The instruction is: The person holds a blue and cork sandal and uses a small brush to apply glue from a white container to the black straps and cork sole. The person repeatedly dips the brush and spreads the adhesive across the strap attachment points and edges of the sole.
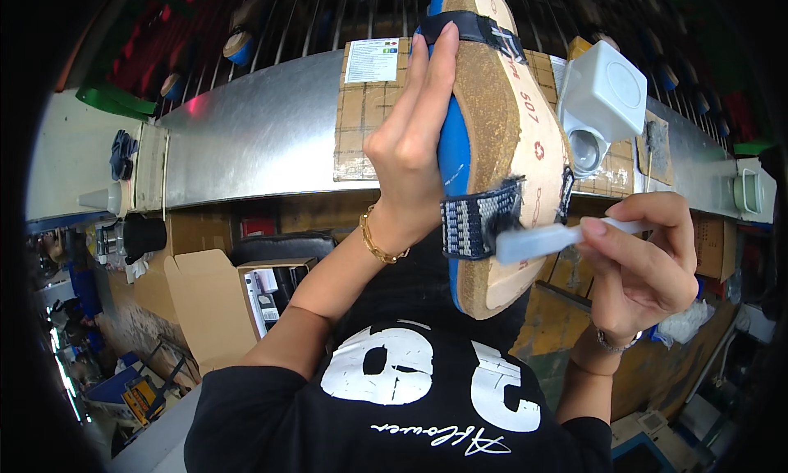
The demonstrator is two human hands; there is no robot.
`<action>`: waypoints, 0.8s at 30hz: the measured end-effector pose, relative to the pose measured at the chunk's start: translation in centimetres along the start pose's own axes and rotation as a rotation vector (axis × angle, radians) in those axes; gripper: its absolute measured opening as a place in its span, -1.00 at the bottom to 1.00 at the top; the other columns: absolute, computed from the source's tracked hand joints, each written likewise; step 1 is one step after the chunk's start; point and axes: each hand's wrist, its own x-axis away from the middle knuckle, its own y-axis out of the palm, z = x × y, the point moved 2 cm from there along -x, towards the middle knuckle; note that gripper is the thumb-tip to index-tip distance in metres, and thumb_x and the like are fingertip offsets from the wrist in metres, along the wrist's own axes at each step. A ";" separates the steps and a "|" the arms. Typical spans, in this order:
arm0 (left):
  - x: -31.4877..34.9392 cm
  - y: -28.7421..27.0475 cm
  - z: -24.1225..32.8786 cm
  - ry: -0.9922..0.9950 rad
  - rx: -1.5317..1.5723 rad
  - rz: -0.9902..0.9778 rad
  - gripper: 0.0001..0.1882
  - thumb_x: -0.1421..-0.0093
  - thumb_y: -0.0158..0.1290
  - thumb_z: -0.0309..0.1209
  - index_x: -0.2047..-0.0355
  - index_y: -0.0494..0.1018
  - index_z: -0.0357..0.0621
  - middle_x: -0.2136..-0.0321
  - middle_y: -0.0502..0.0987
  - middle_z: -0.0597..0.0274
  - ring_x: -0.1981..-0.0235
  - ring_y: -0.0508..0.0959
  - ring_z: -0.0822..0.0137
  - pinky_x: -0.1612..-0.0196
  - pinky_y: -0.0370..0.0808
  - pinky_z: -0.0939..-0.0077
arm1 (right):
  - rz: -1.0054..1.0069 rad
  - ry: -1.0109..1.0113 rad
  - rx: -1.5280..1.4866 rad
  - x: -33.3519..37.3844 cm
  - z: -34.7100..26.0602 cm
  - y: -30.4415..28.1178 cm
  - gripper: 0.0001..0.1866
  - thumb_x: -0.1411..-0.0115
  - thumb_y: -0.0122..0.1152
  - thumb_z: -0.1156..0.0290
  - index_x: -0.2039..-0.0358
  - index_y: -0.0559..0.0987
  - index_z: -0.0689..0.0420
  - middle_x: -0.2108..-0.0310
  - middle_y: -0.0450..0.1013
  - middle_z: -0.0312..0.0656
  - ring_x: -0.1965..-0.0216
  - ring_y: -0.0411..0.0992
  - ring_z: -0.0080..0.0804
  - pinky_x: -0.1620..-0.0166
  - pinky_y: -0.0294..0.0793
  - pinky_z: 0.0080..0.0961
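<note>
My left hand (410, 149) is closed on an upturned sandal (492, 120), its fingers along the side and up by the black strap (455, 25). The sandal sits on a blue shoe last (454, 144); its underside shows brown cork and a pale insole board with the strap ends folded onto it. A woven black-and-white strap (472, 218) crosses the end closer to me. Pinched in my right hand (648, 259) is a brush (538, 241) with a whitish translucent handle. Its dark, blurred tip is at the woven strap's folded end.
A white plastic container (607, 87) with a round opening stands on a cardboard sheet (357, 136) on the steel bench (254, 128). Behind are metal bars with more blue-lasted footwear (238, 48). An open cardboard box (205, 300) lies below the bench at left.
</note>
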 end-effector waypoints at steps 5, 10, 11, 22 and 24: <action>0.0 -0.2 0.1 -0.046 0.030 -0.036 -0.28 -0.03 0.29 -0.44 -0.25 0.39 -0.19 -0.05 0.50 -0.31 -0.07 0.55 -0.10 0.18 0.64 0.33 | -0.152 0.041 -0.158 -0.3 -0.2 -0.7 -0.61 0.40 0.51 0.54 0.42 0.80 -0.08 0.45 0.46 -0.30 0.42 0.35 -0.50 0.35 0.25 -0.59; 0.0 -0.1 -0.6 -0.008 -0.050 0.028 -0.26 -0.02 0.35 -0.40 -0.24 0.41 -0.23 0.09 0.66 -0.01 0.35 0.70 0.43 0.34 0.57 0.59 | 0.033 0.051 0.045 0.4 -1.4 0.4 -0.59 0.37 0.52 0.47 0.36 0.79 -0.09 0.46 0.45 -0.34 0.45 0.34 -0.50 0.34 0.23 -0.58; 0.1 -0.3 -0.6 -0.042 -0.040 0.016 -0.24 -0.01 0.35 -0.40 -0.25 0.40 -0.23 0.07 0.63 -0.08 0.28 0.67 0.34 0.30 0.58 0.55 | 0.080 -0.004 0.110 0.7 -1.6 0.6 -0.59 0.36 0.52 0.46 0.35 0.79 -0.10 0.45 0.45 -0.34 0.46 0.34 -0.50 0.33 0.23 -0.57; 0.5 -0.4 -1.4 -0.283 0.237 -0.177 -0.22 0.01 0.28 -0.54 -0.29 0.35 -0.19 0.08 0.60 -0.20 0.26 0.71 0.21 0.23 0.61 0.45 | -0.101 -0.120 0.009 0.9 -2.5 0.9 -0.60 0.38 0.50 0.45 0.40 0.80 -0.22 0.46 0.45 -0.41 0.49 0.32 -0.50 0.32 0.20 -0.54; 0.8 -0.6 -1.8 -0.304 0.232 -0.234 -0.24 -0.01 0.24 -0.57 -0.29 0.35 -0.14 0.12 0.63 -0.17 0.29 0.72 0.24 0.24 0.60 0.45 | -0.144 -0.105 0.028 0.8 -3.2 0.5 -0.59 0.40 0.48 0.46 0.41 0.80 -0.23 0.45 0.46 -0.42 0.46 0.35 -0.52 0.30 0.20 -0.52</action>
